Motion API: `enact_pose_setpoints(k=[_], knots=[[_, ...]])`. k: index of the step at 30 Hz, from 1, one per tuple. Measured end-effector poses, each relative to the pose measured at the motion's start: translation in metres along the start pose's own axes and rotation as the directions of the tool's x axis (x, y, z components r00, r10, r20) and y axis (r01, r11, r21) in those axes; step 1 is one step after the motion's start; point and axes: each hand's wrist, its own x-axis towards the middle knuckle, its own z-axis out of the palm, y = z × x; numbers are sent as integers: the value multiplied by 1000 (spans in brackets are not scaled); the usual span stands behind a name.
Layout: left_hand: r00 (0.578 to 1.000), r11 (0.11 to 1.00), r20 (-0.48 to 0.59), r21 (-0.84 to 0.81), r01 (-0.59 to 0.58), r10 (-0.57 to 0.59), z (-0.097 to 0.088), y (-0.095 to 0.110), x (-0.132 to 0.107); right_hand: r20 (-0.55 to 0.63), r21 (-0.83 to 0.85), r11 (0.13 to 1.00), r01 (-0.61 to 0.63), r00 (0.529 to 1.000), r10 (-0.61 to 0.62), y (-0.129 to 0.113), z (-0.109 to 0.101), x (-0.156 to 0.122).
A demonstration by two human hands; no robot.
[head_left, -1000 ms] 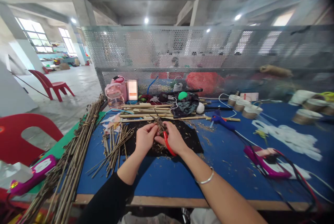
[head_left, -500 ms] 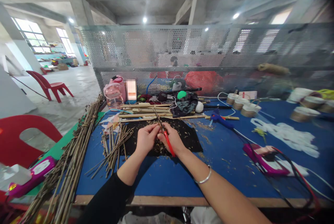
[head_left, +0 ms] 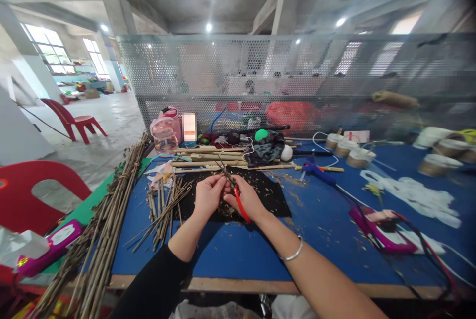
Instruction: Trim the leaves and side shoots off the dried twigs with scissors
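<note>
My right hand (head_left: 248,201) is closed around a pair of red-handled scissors (head_left: 240,202), their dark blades pointing up and away, slightly parted. Right beside them, my left hand (head_left: 208,195) pinches something small that its fingers hide. Both hands meet over a black cloth (head_left: 273,197) strewn with plant scraps and shavings. To the left of the cloth lies a loose pile of short dry twigs (head_left: 160,215), some reaching onto it.
A long bundle of dry stems (head_left: 115,200) lies along the table's left side. Behind the cloth are bamboo sticks (head_left: 208,158), a blue glue gun (head_left: 316,170) and a pink bottle (head_left: 165,130). At right are a magenta power strip (head_left: 383,232), white netting (head_left: 412,197) and small pots (head_left: 360,158).
The whole view has shifted slightly. The scissor blades look a little wider apart than before; both hands stay together over the black cloth.
</note>
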Motion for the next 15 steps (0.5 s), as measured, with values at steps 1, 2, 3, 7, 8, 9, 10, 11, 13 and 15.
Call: enact_pose_setpoints(k=[1,2,3,7,8,9,10,11,13,15], knots=[[1000,1000,14,8,-7,7,0,0,0,-3,-3,1000,10,1000,-10,1,1,0],[1000,1000,27,17,-16,15,-1,-1,0,-7,-7,1000,18,1000,-18,3,1,1],[999,999,35,28,-25,24,-1,-2,0,-11,-11,1000,26,1000,-26,4,2,1],[998,995,35,81,-58,55,-2,-3,0,-9,-32,999,11,1000,-11,5,0,1],[998,994,26,93,-62,59,-2,-3,1,-5,-37,999,0,1000,0,4,-1,1],[998,993,15,100,-60,59,-2,-2,1,-3,-42,999,-8,1000,8,4,-2,1],[998,993,3,101,-55,55,-2,-3,1,-6,-45,999,-12,1000,12,3,-3,1],[999,994,-8,95,-47,48,-3,-3,1,-8,-44,999,-13,1000,13,3,-3,1],[999,997,-16,71,-28,29,-3,-4,3,-7,-23,1000,-13,1000,13,2,-4,1],[1000,999,-20,37,-5,6,-4,-6,4,-1,12,1000,-18,1000,18,2,-4,1]])
